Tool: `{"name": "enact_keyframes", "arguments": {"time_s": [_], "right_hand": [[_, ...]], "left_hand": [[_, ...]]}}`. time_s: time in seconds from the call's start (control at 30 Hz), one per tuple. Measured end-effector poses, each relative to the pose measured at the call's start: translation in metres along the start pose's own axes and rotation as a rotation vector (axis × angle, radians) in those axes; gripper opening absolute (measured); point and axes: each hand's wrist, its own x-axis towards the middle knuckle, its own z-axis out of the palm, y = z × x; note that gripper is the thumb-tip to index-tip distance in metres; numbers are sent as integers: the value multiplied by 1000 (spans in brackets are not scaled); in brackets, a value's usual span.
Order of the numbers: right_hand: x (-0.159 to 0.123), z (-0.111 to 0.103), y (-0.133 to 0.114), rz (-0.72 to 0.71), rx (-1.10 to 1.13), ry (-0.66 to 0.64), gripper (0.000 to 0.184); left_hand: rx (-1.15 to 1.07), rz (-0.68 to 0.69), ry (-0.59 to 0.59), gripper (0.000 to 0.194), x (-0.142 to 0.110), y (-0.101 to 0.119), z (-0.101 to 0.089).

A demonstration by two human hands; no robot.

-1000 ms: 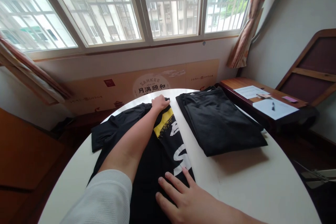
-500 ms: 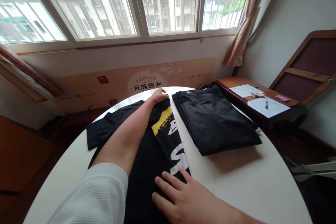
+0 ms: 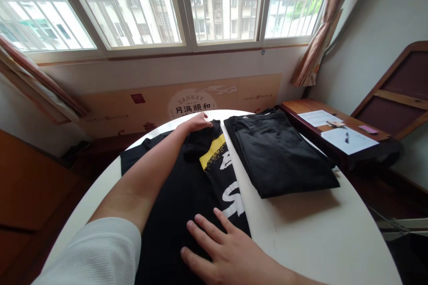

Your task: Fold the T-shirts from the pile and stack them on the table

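A black T-shirt [image 3: 187,187] with a yellow patch and white letters lies on a round white table [image 3: 301,231]. My left hand [image 3: 197,122] reaches to the shirt's far end near the table's back edge, fingers closed on the cloth there. My right hand [image 3: 227,254] lies flat on the near part of the shirt, fingers spread, beside the white letters. To the right sits a stack of folded black clothes [image 3: 277,151], apart from both hands.
A wooden side table [image 3: 301,109] at the right holds paper sheets [image 3: 349,139] and a pen. Flattened cardboard [image 3: 183,102] with printed writing leans under the window. A dark wooden panel [image 3: 397,93] stands at the far right. Curtains hang at both window ends.
My left hand has gathered the shirt's far edge and drawn it slightly inward. My right hand slid a little left on the shirt. The camera shifted slightly.
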Motion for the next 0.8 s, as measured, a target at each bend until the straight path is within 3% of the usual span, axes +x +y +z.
{"name": "enact_keyframes", "arguments": {"time_s": [0.1, 0.3, 0.47, 0.57, 0.67, 0.8], "right_hand": [[3, 8, 2, -23, 66, -31, 55], [1, -2, 5, -13, 190, -113, 58], [0, -5, 1, -4, 212, -120, 65], [0, -3, -2, -2, 230, -131, 63], [0, -2, -5, 8, 230, -125, 73], [0, -6, -8, 8, 235, -124, 77]], "left_hand": [[-5, 22, -61, 48, -12, -3, -9], [241, 137, 162, 65, -34, 9, 4], [373, -179, 402, 47, -66, 5, 1], [316, -309, 301, 33, -90, -14, -11], [241, -274, 203, 11, -106, -28, -20], [148, -209, 261, 17, -110, -32, -24]]}}
